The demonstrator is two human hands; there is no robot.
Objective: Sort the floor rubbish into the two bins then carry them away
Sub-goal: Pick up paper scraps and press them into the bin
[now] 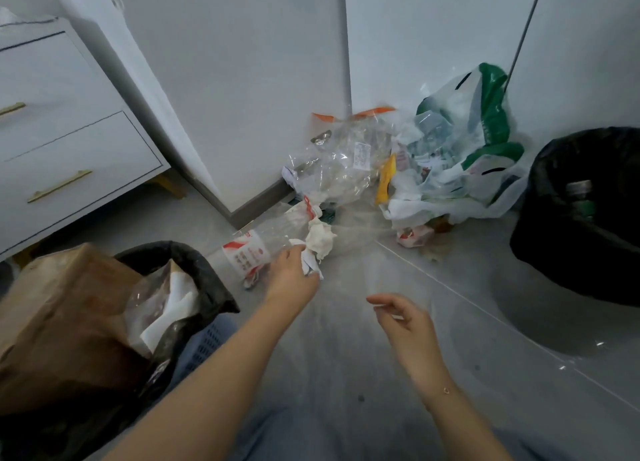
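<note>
The grey floor (346, 374) carries everything. At the right edge stands a bin with a black liner (581, 218); inside it a dark bottle with a grey cap shows against the liner. At the lower left a second black-lined bin (194, 277) is stuffed with a brown paper bag (59, 322), clear plastic film and white paper. In the corner, against the white wall, lies the rubbish pile: a green-and-white carrier bag (485, 131) sagging open with paper scraps inside, and beside it on the left a crumpled clear plastic bag (343, 163) with an orange strip at its top. Nearer lies a clear plastic bottle with a red-and-white label (252, 249), on its side, long axis running from the lower left up toward the pile, neck end pointing to the upper right. The left hand (294, 273) pinches a crumpled white tissue (320, 241) just over the bottle's middle. The right hand (405, 325) hangs above the floor, fingers loosely curled, holding nothing.
</note>
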